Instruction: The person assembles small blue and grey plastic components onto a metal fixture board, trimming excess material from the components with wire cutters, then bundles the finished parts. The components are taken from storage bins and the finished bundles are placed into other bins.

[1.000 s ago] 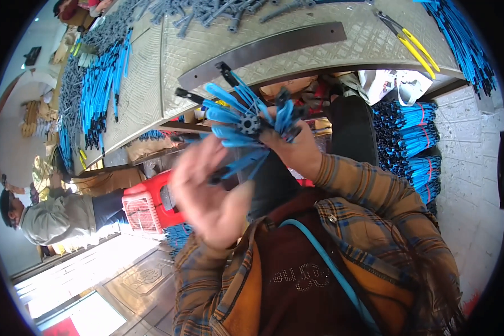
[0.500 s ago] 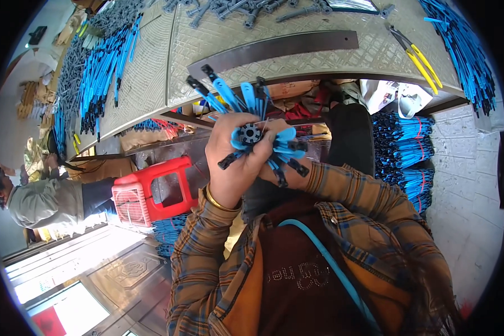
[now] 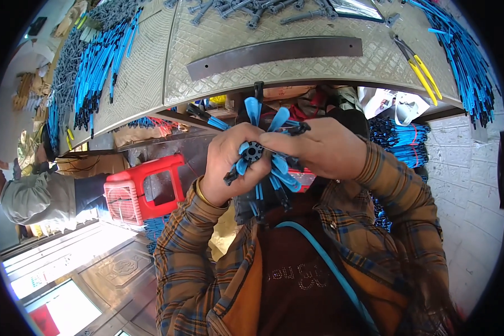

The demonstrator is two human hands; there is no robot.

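In front of my chest, my left hand [image 3: 225, 159] is wrapped round a black round slotted hub [image 3: 252, 151]. Flat blue plastic arms [image 3: 279, 119] with black tips fan out around it, some upward and some downward. My right hand [image 3: 322, 147] comes in from the right, its thumb and fingers pinched at the hub's upper right edge among the arms. What lies between those fingertips is too small and covered to make out.
Ahead stands a workbench [image 3: 274, 73] bearing a dark metal strip [image 3: 277, 55], yellow-handled pliers [image 3: 420, 73], grey plastic parts [image 3: 252, 11] and blue-arm piles [image 3: 103, 67]. A red plastic stool [image 3: 143, 187] is at left, near another person [image 3: 36, 193]. Tied blue bundles [image 3: 406, 143] are stacked at right.
My right hand has come out from behind the bundle to its right side, with its fingers now at the hub. The blue arms have shifted around the hub; my left hand keeps its grip.
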